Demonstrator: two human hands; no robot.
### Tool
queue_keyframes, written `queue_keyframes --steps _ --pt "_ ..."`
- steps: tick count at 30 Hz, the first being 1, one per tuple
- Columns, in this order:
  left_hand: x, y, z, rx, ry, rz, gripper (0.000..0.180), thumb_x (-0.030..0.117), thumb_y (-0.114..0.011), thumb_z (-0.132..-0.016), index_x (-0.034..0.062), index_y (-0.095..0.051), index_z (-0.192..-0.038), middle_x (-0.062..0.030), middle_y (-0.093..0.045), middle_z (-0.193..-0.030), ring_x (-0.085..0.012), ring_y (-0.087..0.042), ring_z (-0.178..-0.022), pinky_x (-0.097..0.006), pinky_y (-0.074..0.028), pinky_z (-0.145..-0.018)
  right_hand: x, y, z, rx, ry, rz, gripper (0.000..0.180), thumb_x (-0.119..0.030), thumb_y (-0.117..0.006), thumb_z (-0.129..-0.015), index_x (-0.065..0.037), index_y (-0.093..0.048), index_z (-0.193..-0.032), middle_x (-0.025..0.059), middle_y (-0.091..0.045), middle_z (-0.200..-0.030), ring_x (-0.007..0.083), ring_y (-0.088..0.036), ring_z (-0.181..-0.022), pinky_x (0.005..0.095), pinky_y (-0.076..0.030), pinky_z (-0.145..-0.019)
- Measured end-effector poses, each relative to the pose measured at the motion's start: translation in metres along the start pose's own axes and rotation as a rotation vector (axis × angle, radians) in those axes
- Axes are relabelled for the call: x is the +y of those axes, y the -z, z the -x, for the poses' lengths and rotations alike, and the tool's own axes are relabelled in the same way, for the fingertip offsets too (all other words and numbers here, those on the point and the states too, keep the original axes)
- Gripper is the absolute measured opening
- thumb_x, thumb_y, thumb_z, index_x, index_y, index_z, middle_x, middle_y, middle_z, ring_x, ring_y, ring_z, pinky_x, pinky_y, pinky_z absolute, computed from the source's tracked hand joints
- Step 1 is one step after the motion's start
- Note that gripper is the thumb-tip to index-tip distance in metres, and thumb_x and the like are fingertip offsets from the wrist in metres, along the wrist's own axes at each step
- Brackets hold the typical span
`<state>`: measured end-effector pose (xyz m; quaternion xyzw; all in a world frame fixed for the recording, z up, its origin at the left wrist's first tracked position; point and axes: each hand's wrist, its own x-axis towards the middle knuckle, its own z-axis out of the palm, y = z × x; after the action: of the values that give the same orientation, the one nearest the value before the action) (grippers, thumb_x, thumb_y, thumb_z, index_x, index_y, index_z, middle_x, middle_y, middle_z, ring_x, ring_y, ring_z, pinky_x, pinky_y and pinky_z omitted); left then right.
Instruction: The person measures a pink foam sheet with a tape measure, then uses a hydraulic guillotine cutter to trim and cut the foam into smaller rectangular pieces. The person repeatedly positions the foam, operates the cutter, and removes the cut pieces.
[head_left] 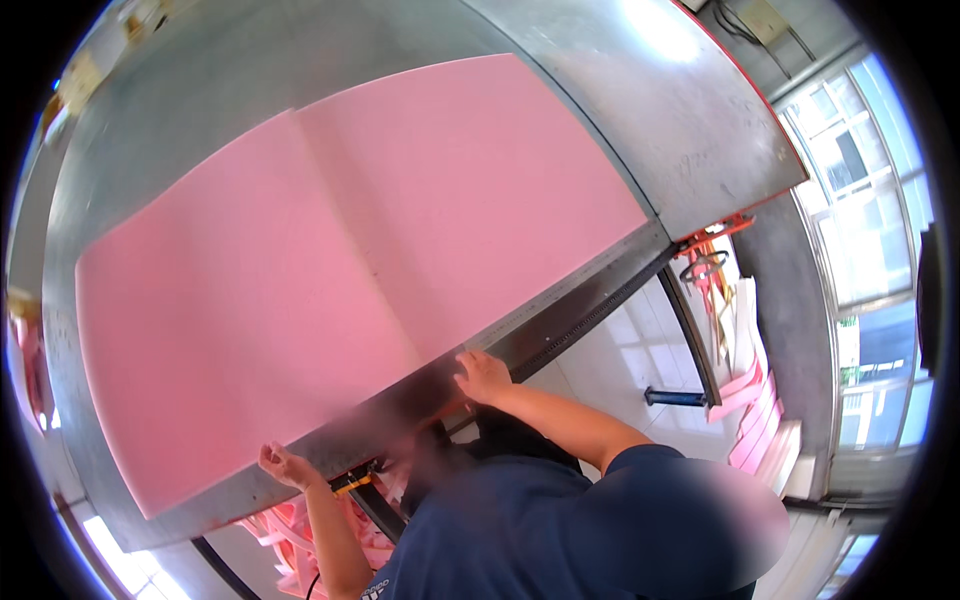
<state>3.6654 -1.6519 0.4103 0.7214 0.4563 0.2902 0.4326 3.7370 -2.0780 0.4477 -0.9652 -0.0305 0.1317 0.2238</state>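
Two large pink foam sheets lie on a grey metal table (250, 60). The left foam sheet (230, 320) meets the right foam sheet (480, 190) along a slanting seam, where a shaded band shows. My left hand (287, 467) is at the near edge of the left sheet, fingers slightly bent and apart, holding nothing I can see. Farther right, my right hand (485, 377) is by the table's dark front rail, just right of the seam's near end. Its fingers are loosely spread with nothing visible in them; whether they touch the rail I cannot tell.
A dark toothed rail (570, 345) runs along the table's front. Pink foam scraps (285, 545) are heaped under the table at left. More pink and white strips (757, 410) lie on the floor at right, near a blue cylinder (675, 398) and windows (870, 200).
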Motion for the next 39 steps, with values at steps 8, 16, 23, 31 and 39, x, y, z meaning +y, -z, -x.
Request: queue_keyframes --steps 8,16,23,31,39 --pt "0.099 -0.154 0.026 -0.392 -0.666 -0.272 0.044 0.025 -0.058 -0.096 0.0034 -0.049 -0.133 -0.0181 -0.051 -0.136 -0.0343 -0.05 -0.123 -0.045 -0.039 -0.104 0.093 0.018 0.036 0.231 -0.168 -0.114 0.035 -0.025 -0.068 -0.083 -0.008 -0.059 -0.112 0.0093 -0.062 -0.113 0.031 -0.06 -0.108 0.0424 -0.05 -0.09" --pt "0.039 -0.235 0.09 -0.337 -0.7 -0.862 0.069 0.049 -0.04 -0.1 0.0075 -0.026 -0.153 -0.0135 -0.025 -0.159 -0.0321 -0.022 -0.147 -0.05 -0.019 -0.118 0.183 0.084 -0.015 0.468 -0.073 -0.073 0.048 -0.025 -0.066 -0.086 -0.006 -0.051 -0.128 0.0108 -0.055 -0.131 0.0318 -0.05 -0.125 0.0436 -0.045 -0.101" --pt "0.074 -0.229 0.121 -0.398 -0.527 -1.098 0.078 0.058 -0.03 -0.098 0.0082 -0.016 -0.156 -0.0097 -0.014 -0.164 -0.0295 -0.013 -0.151 -0.052 -0.011 -0.119 0.239 0.103 -0.098 0.411 -0.084 0.112 0.06 -0.041 -0.049 -0.097 -0.007 -0.039 -0.146 0.0102 -0.033 -0.155 0.0295 -0.024 -0.146 0.0501 -0.019 -0.119" --pt "0.068 -0.238 0.134 -0.292 -0.594 -1.195 0.072 0.054 -0.029 -0.1 0.0074 -0.022 -0.155 -0.0122 -0.023 -0.161 -0.0319 -0.022 -0.148 -0.053 -0.013 -0.118 0.264 0.09 -0.104 0.387 -0.049 0.118 0.061 -0.04 -0.046 -0.097 -0.011 -0.035 -0.149 0.008 -0.03 -0.158 0.0279 -0.02 -0.148 0.0507 -0.016 -0.12" --pt "0.051 -0.255 0.142 -0.226 -0.821 -0.974 0.068 0.048 -0.031 -0.101 0.0028 -0.028 -0.152 -0.0166 -0.031 -0.157 -0.0368 -0.028 -0.145 -0.053 -0.019 -0.117 0.256 0.095 -0.113 0.417 -0.015 0.061 0.062 -0.038 -0.056 -0.091 -0.009 -0.042 -0.145 0.0115 -0.037 -0.153 0.0321 -0.032 -0.142 0.0543 -0.025 -0.115"
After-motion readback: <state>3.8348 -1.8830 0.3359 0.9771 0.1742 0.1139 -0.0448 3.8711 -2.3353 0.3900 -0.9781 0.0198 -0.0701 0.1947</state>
